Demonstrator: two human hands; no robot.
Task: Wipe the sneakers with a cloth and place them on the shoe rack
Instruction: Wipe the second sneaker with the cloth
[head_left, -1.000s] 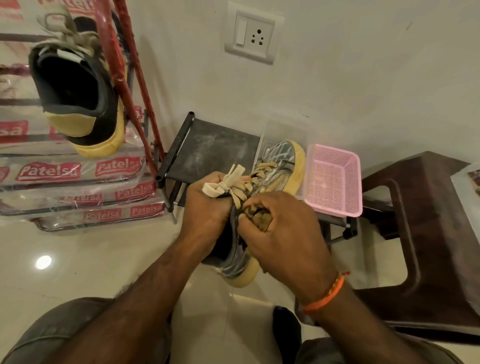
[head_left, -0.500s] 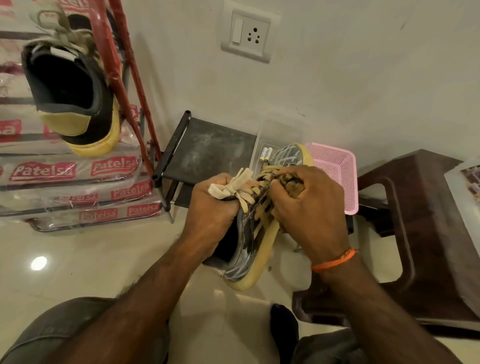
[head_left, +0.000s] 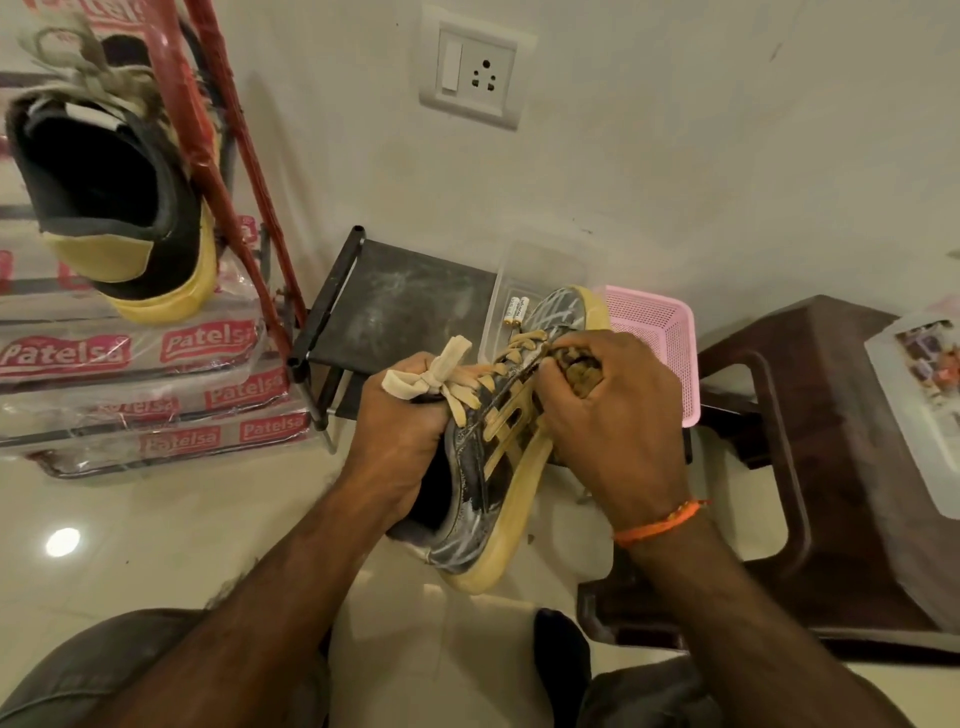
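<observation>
We note the left hand (head_left: 402, 423) clenched around the sneaker (head_left: 498, 452) collar, mid-scene above the floor; right hand (head_left: 615, 431) fingers bunch the cloth (head_left: 582, 370) against the laces. We advise firm strokes toeward, sneaker braced

I read this as a room in a home. The floor (head_left: 156, 530) is glossy pale tile and the wall (head_left: 727, 156) is plain white plaster with a household switch and socket plate (head_left: 470, 79) set low. A red shoe rack (head_left: 228, 171) still in printed plastic wrap holds a sneaker (head_left: 111, 192). Beside it I see a low black stand (head_left: 395, 306), a pink basket (head_left: 652, 332), a clear box (head_left: 511, 291) holding two batteries (head_left: 517, 310), and a brown plastic stool (head_left: 831, 447).
</observation>
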